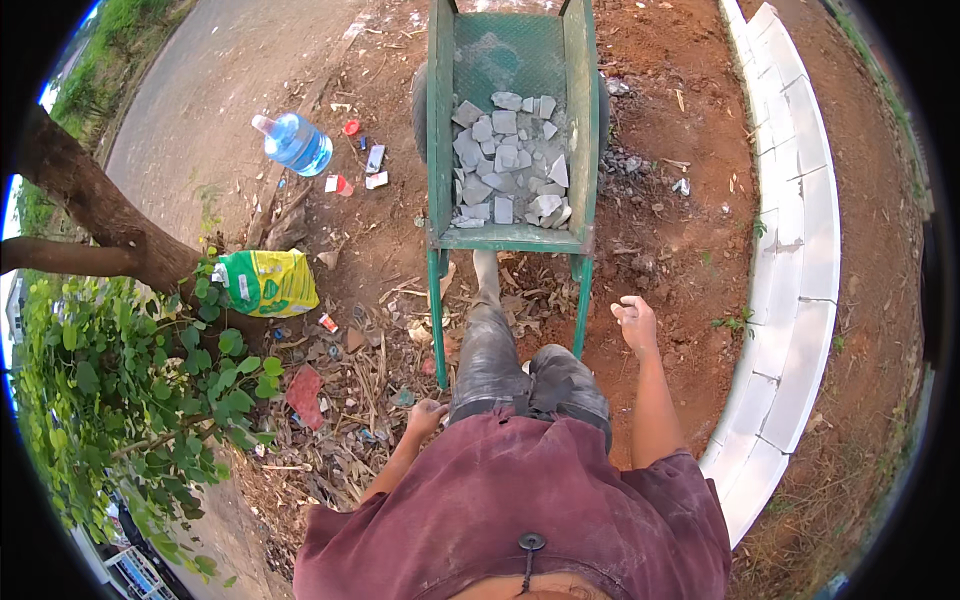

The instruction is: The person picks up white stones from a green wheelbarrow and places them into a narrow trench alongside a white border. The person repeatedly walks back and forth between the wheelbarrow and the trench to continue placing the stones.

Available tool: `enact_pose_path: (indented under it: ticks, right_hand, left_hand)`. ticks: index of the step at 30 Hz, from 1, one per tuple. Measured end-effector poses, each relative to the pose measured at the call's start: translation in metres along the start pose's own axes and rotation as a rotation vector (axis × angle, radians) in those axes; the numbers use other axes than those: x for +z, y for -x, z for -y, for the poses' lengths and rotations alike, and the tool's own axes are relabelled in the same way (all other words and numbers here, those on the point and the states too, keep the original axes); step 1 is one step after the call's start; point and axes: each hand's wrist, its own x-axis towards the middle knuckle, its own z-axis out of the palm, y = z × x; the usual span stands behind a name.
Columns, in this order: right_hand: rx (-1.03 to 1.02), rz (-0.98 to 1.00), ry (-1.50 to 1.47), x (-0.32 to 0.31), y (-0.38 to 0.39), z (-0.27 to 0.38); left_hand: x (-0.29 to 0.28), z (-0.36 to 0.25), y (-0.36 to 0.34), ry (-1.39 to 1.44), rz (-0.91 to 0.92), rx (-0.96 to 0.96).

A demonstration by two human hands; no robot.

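A green wheelbarrow (586, 190) stands in front of me, its two green handles (438, 320) pointing back toward my legs. Inside its bed lie many broken pieces of grey stone or tile (504, 122). My left hand (427, 416) hangs beside my left hip, below the end of the left handle; its fingers look curled in and nothing shows in them. Raised to the right of the right handle (583, 310), my right hand (636, 324) is empty, its fingers loosely bent and apart. Neither hand touches the wheelbarrow.
A white curb of blocks (790, 260) curves along the right. To the left are a blue water jug (300, 146), small packets (375, 158), a yellow-green sack (272, 283) and a leaning tree trunk (150, 245) with leafy branches (130, 390). Dry leaves and litter (345, 400) cover the ground near my feet.
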Motion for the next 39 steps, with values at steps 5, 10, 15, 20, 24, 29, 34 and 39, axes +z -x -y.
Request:
enact_pose_path:
  ticks: [5, 10, 15, 20, 24, 29, 34, 39]
  right_hand:
    - [0.253, -0.176, 0.044, 0.090, -0.115, -0.007]
    - [0.125, 0.094, 0.060, 0.139, -0.129, 0.072]
    - [0.244, 0.161, 0.131, 0.165, -0.201, 0.107]
    - [0.126, 0.363, 0.354, 0.231, -0.314, 0.064]
    - [-0.069, 0.436, 0.812, 0.288, -0.427, 0.015]
    - [-0.352, 0.497, 1.216, 0.345, -0.512, -0.048]
    - [-0.284, 0.534, 1.168, 0.365, -0.512, -0.074]
    - [-0.196, 0.279, 0.617, 0.331, -0.525, -0.031]
  left_hand:
    - [-0.075, -0.085, -0.203, -0.074, -0.006, 0.046]
    - [-0.129, -0.227, -0.261, 0.010, -0.149, 0.260]
    - [-0.125, -0.310, -0.319, -0.135, 0.000, 0.372]
    - [-0.076, -0.367, -0.405, -0.276, 0.114, 0.465]
    - [-0.025, -0.406, -0.506, -0.398, 0.042, 0.400]
    - [0.029, -0.419, -0.621, -0.670, -0.293, 0.431]
    - [0.050, -0.418, -0.670, -0.868, -0.324, 0.288]
    - [0.055, -0.395, -0.688, -0.968, -0.402, 0.304]
